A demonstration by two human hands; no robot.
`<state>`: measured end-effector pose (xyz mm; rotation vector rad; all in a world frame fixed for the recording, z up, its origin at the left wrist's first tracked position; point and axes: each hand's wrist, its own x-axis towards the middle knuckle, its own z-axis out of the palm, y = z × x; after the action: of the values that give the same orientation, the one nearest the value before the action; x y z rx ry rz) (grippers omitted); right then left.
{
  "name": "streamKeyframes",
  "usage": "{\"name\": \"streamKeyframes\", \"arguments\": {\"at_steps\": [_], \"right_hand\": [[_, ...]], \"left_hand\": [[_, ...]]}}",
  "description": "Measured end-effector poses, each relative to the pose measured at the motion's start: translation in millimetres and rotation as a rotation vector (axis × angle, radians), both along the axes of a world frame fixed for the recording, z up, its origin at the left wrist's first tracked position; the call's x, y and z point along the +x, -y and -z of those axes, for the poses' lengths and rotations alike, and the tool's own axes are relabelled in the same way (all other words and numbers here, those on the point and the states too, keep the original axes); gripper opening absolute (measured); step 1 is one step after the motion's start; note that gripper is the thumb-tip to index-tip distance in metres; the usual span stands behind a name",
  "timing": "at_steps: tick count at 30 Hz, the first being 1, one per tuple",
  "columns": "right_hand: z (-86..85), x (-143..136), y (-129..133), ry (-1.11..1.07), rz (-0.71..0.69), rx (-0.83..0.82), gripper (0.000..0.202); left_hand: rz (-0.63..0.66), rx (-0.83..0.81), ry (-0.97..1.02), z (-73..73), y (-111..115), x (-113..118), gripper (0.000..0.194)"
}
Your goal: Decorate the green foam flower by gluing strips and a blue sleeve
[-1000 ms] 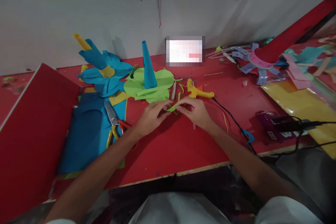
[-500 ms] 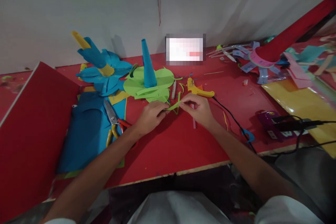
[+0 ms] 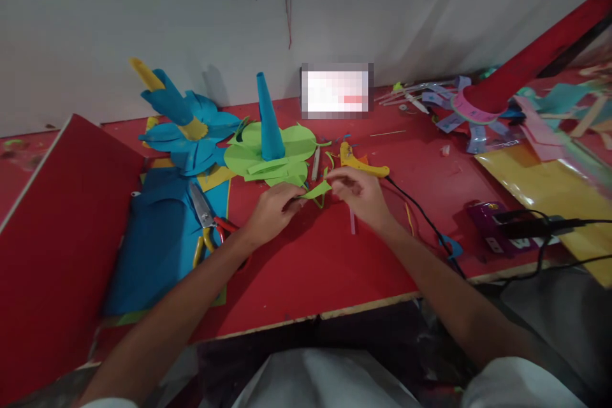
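Pinched in my left hand [image 3: 280, 207] is a narrow green paper strip [image 3: 317, 190], its free end pointing right. My right hand [image 3: 361, 196] hovers just beside that end, fingers apart and curved, with nothing visible in them. Behind my hands lies a green petal-shaped paper flower [image 3: 299, 139] with a blue paper cone [image 3: 270, 124] upright at its centre. A yellow glue gun [image 3: 361, 163] rests past my right hand, its black cord running toward the table edge.
Left of my hands are scissors [image 3: 203, 207] on blue sheets [image 3: 148, 255], a blue paper flower [image 3: 210, 124] and a red board [image 3: 62, 236]. To the right are a purple box [image 3: 492, 229], a yellow sheet [image 3: 540, 191] and a red cone [image 3: 526, 70] with paper strips.
My right hand has let go of the green strip's end, and its fingers have opened slightly. My left hand keeps hold of the strip in nearly the same place.
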<state>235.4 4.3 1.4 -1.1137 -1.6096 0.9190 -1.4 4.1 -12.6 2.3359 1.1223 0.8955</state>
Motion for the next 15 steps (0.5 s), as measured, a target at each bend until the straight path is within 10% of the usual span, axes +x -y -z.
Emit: {"name": "streamKeyframes", "arguments": {"at_steps": [15], "right_hand": [[0.8, 7.7, -4.0, -0.037, 0.189, 0.042, 0.046]], "left_hand": [[-0.089, 0.014, 0.085, -11.6, -5.9, -8.8, 0.024]]}}
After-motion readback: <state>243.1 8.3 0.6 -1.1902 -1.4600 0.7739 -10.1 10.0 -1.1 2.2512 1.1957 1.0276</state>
